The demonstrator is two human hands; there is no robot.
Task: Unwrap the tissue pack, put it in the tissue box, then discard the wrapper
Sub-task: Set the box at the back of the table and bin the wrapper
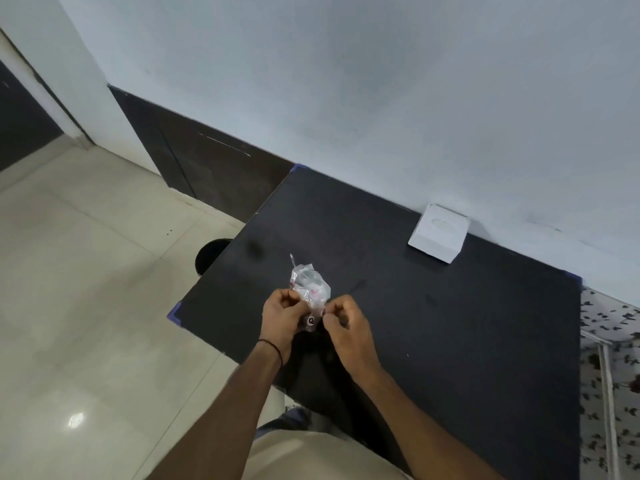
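Observation:
A crumpled clear plastic wrapper [309, 284] with red and black print is held above the black table [450, 323] near its left edge. My left hand [282, 315] pinches its lower left side and my right hand [341, 322] pinches its lower right side, both with fingers curled shut on the plastic. The white tissue box [438, 233] stands at the back of the table against the wall, its oval top slot facing up. I cannot see any tissue through the slot.
A round black bin [209, 254] stands on the tiled floor just left of the table, partly hidden by the table edge. A flower-patterned cloth [609, 375] lies to the right of the table. The pale wall runs behind.

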